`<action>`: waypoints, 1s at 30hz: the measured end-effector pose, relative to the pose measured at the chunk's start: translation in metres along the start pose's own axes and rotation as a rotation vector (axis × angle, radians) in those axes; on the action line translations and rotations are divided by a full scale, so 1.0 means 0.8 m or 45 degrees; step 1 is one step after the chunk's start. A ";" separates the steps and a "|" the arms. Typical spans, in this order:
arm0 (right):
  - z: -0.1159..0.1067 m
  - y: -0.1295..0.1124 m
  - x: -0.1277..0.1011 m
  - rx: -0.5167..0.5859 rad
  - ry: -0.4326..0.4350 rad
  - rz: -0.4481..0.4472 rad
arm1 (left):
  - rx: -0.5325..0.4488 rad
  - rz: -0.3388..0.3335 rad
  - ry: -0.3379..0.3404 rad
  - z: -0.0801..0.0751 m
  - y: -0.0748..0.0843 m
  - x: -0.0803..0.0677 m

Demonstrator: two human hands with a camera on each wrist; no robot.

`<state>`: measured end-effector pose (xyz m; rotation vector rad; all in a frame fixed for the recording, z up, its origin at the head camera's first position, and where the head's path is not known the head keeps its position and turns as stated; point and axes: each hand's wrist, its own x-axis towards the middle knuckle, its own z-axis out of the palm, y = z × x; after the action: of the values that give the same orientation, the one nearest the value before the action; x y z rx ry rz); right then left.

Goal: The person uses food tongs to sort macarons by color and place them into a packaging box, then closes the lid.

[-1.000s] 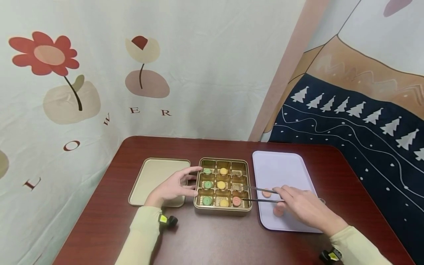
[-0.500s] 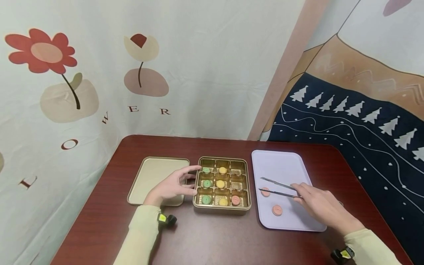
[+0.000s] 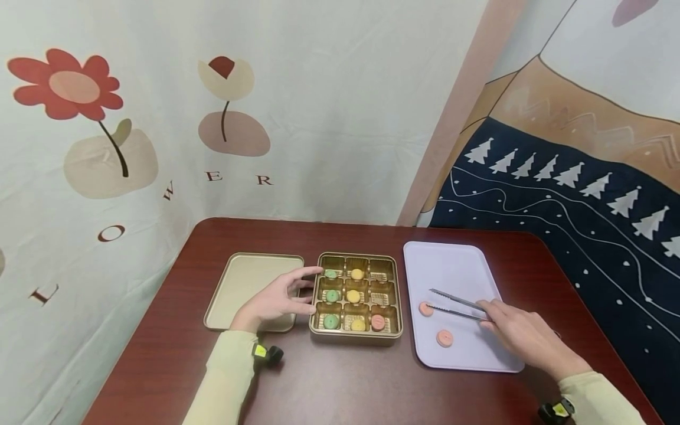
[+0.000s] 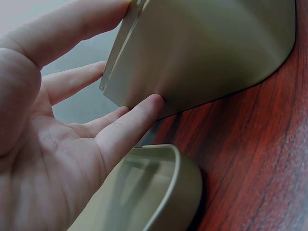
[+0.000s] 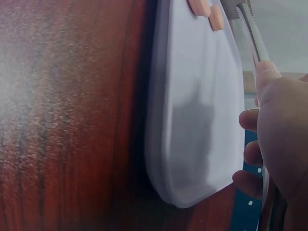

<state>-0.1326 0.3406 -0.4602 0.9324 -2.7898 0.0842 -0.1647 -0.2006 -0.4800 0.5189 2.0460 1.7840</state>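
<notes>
Metal tongs held in my right hand, tips parted over lilac tray; nearer tip at pink disc, contact unclear. Second pink disc on tray, closer to me. Left of tray: gold tin, nine compartments; green discs down left column, yellow discs down middle, third pink disc in near right compartment. My left hand, fingers extended and spread, touches tin's left wall. Hands well apart. Shallow gold lid beneath left hand, on reddish-brown table.
</notes>
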 end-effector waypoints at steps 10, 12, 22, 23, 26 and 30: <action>0.014 -0.006 -0.001 -0.051 0.006 -0.085 | 0.002 0.005 -0.002 0.000 0.001 0.000; 0.014 -0.007 -0.001 -0.061 0.002 -0.089 | 0.002 0.002 -0.003 0.001 0.001 -0.001; 0.017 -0.008 0.000 -0.107 -0.047 -0.079 | 0.000 -0.014 0.003 0.002 0.000 -0.002; 0.018 -0.009 0.000 -0.110 -0.051 -0.079 | 0.000 -0.014 0.003 0.002 0.000 -0.002; 0.019 -0.009 0.001 -0.110 -0.061 -0.077 | 0.000 -0.012 0.003 0.001 0.000 -0.001; 0.022 -0.010 0.001 -0.106 -0.032 -0.101 | 0.004 -0.007 0.000 0.001 0.001 -0.001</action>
<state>-0.1316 0.3318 -0.4769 1.0285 -2.7521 -0.0549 -0.1635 -0.2001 -0.4797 0.5142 2.0487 1.7779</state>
